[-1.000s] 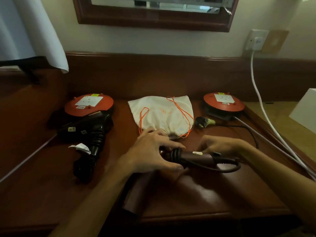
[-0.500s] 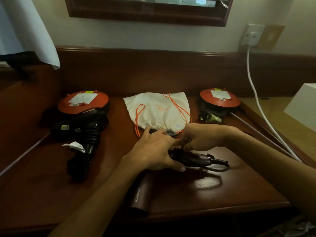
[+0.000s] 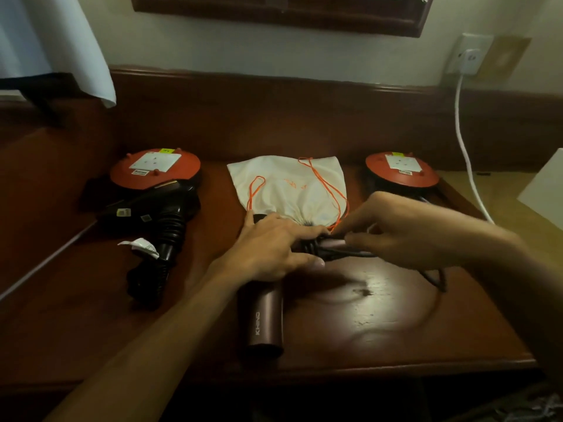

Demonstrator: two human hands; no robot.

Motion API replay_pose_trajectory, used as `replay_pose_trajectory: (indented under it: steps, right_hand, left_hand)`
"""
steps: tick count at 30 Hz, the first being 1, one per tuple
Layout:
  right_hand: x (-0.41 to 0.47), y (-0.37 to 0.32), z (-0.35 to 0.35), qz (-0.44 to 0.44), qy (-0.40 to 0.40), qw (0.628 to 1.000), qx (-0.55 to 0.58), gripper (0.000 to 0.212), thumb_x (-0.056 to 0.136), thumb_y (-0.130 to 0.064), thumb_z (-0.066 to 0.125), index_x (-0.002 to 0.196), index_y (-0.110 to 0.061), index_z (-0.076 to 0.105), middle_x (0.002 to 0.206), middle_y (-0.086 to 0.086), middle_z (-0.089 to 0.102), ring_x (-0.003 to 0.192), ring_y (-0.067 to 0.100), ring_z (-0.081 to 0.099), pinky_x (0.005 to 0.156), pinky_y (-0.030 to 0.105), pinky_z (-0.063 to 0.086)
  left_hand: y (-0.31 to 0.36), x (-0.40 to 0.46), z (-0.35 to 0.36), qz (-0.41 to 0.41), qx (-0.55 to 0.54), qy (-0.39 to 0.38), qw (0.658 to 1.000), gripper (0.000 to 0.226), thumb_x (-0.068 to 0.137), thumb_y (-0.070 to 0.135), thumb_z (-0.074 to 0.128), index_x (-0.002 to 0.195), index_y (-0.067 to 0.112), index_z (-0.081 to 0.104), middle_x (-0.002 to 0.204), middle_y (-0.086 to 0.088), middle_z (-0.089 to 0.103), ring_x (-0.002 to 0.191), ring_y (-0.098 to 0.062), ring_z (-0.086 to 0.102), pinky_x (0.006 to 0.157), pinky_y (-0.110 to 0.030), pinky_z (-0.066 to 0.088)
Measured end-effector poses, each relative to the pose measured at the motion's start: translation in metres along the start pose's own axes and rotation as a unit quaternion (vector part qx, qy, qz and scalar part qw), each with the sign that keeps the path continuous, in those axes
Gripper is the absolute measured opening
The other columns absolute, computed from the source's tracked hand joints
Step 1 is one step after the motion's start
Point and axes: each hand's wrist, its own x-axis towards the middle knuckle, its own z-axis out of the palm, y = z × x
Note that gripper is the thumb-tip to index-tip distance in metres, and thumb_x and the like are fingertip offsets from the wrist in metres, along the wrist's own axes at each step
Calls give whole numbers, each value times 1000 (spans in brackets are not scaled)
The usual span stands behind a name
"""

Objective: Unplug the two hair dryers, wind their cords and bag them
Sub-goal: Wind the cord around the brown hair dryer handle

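Head view showed the brown hair dryer (image 3: pixel 264 318) lying on the wooden desk (image 3: pixel 380 324) with its barrel toward me and its folded handle (image 3: pixel 330 245) running off to the right, directly under both my hands. My left hand (image 3: pixel 275 248) lay over the dryer's body where the handle joins, fingers curled round it and pinning it to the desk. My right hand (image 3: pixel 402 229) was closed on the black cord (image 3: pixel 438 274), pinching it against the handle; a loop of that cord trailed off to the right beneath my wrist. The white drawstring bag (image 3: pixel 292 187) with its orange cord lay just behind my hands, its gathered mouth touching my left fingers. The black hair dryer (image 3: pixel 158 220) lay well to the left, its cord wound, against the left red cord reel (image 3: pixel 155 169); the right red cord reel (image 3: pixel 402 170) sat beyond my right hand.

Half a second before, my right hand had been higher, up by the bag's mouth; it had since dropped to the handle.
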Motion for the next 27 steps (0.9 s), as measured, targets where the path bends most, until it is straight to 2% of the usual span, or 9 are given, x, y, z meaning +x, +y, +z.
replay_pose_trajectory:
  steps: [2, 4, 7, 12, 16, 18, 21, 24, 27]
  right_hand:
    - [-4, -3, 13, -36, -6, 998, 48, 23, 100, -22, 56, 111, -25, 77, 90, -8, 75, 80, 10, 67, 72, 36, 57]
    - [-6, -1, 28, -55, 10, 991, 122, 24, 100, -16, 57, 113, -24, 77, 76, -12, 71, 66, 4, 59, 59, 24, 47]
    - [-11, 10, 50, -53, 26, 965, 254, 32, 101, -14, 55, 124, -30, 71, 76, 11, 66, 58, 11, 49, 55, 30, 40]
    - [-12, 22, 77, -74, 90, 932, 344, 37, 97, -7, 62, 126, -27, 70, 77, 13, 70, 58, 18, 58, 56, 28, 50]
    - [-8, 28, 85, -78, 92, 939, 322, 36, 95, -3, 63, 121, -26, 74, 76, 9, 70, 59, 13, 54, 55, 27, 44]
    - [-6, 29, 86, -75, 91, 945, 304, 34, 95, -2, 63, 117, -26, 76, 77, 9, 71, 60, 14, 55, 55, 28, 45]
    - [-3, 36, 83, -52, 95, 958, 266, 14, 94, -23, 66, 97, -22, 80, 74, 10, 69, 59, 27, 57, 53, 35, 47]
    - [2, 49, 86, 2, 110, 975, 194, 51, 83, -63, 59, 75, -14, 73, 58, 10, 60, 49, 24, 51, 48, 35, 38]
    - [8, 59, 91, 1, 108, 967, 231, 25, 91, -45, 65, 79, -23, 69, 70, -1, 69, 58, 17, 62, 51, 32, 44]
  left_hand:
    - [0, 0, -1, 5, -20, 11, 1000, 59, 87, 75, 55, 143, 62, 40, 143, 21, 56, 140, -17, 38, 116, -65, 14]
    - [-3, -3, -2, 3, -66, 35, 997, 52, 86, 69, 62, 136, 62, 48, 118, 25, 65, 131, -15, 45, 114, -62, 19]
    - [-15, -8, -3, -8, -164, 92, 982, 46, 82, 66, 67, 126, 63, 55, 83, 26, 63, 109, -10, 59, 109, -58, 34]
    - [-34, -13, 3, 12, -299, 97, 949, 53, 72, 67, 77, 122, 58, 63, 86, 10, 77, 93, -10, 73, 101, -53, 49]
    - [-40, -17, 3, 26, -355, 92, 930, 58, 69, 66, 82, 123, 47, 69, 85, 2, 75, 82, -15, 74, 85, -48, 58]
    - [-36, -18, 1, 29, -369, 88, 925, 49, 74, 59, 84, 119, 42, 73, 83, 0, 77, 81, -18, 76, 86, -48, 60]
    - [-33, -20, -2, 24, -393, 97, 914, 38, 78, 51, 84, 113, 38, 76, 82, -5, 78, 77, -22, 78, 87, -53, 60]
    - [-34, -23, -2, 13, -417, 118, 901, 34, 79, 45, 83, 111, 36, 78, 79, 1, 77, 79, -23, 78, 87, -52, 61]
    - [-30, -22, 0, 24, -387, 107, 915, 34, 79, 48, 84, 111, 39, 78, 87, 2, 78, 81, -19, 77, 86, -52, 61]
